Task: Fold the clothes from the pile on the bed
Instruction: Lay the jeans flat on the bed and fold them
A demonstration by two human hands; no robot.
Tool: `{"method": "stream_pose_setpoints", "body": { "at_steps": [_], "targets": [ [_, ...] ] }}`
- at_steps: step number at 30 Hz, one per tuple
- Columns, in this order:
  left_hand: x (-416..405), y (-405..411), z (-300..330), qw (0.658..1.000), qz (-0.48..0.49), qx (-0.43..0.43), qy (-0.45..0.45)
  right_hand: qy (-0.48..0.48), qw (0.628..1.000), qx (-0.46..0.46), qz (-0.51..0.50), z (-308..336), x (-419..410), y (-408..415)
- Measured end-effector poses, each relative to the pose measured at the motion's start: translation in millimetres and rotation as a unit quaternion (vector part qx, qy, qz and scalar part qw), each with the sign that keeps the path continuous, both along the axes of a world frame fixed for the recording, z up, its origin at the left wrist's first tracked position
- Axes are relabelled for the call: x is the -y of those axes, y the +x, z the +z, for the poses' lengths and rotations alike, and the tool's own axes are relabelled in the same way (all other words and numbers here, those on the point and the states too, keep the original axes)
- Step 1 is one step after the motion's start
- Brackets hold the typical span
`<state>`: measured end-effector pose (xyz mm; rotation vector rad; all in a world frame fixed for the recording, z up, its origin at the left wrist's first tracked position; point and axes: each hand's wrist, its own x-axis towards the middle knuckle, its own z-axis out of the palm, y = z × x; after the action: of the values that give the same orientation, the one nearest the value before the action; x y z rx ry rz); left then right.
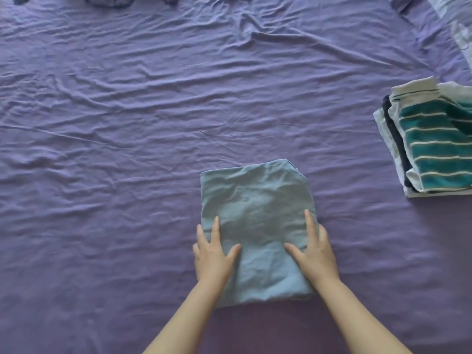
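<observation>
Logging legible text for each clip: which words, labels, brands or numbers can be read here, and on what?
None can be read.
Folded light blue garment: plain fabric, no print or tag in view.
Striped teal top on the folded stack: stripes only, no lettering.
Pale cloth at the far right corner: a faint pattern, too blurred to tell whether it is text.

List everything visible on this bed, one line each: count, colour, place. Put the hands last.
Folded garment: one, light blue, near centre of the bed, under both hands.
Stack of folded clothes: one, teal-and-white striped top over white and navy pieces, right edge.
Unfolded clothes: a few, bluish-purple, far edge, mostly cut off.
Bed sheet: one, purple, wrinkled, covering the bed.
Left hand: one, flat on the garment's left side.
Right hand: one, flat on its right side.
</observation>
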<state>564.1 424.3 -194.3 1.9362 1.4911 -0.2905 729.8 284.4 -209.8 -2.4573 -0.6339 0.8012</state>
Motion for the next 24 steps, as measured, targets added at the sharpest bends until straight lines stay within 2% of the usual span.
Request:
{"method": "stream_pose_setpoints", "body": {
  "at_steps": [3, 5, 9, 13, 18, 24],
  "targets": [
    [-8.1, -2.7, 12.1, 0.994, 0.062, 0.067, -0.055, 0.016, 0.999, -0.033, 0.000, 4.0, -3.6, 3.1],
    [-15.9, -4.7, 21.4, 0.990, 0.068, 0.102, -0.067, 0.038, 0.998, -0.043, -0.005, 11.3, -2.1, 3.1],
    [-9.4, 5.0, 42.2, 0.987, 0.055, 0.150, -0.032, 0.088, 0.996, -0.019, -0.004, 35.9, 11.1, 18.4],
    [33.7, 31.4, 56.4, 0.979, 0.043, 0.197, 0.000, 0.102, 0.994, 0.040, -0.010, 63.9, 47.2, 42.7],
    [119.6, 78.6, 59.2, 0.982, 0.004, 0.183, -0.046, 0.010, 0.995, 0.101, -0.008, 77.3, 135.6, 82.9],
    [221.9, 136.8, 41.3, 0.988, -0.016, 0.145, -0.058, -0.031, 0.996, 0.081, 0.030, 55.1, 233.2, 149.1]
  ]
}}
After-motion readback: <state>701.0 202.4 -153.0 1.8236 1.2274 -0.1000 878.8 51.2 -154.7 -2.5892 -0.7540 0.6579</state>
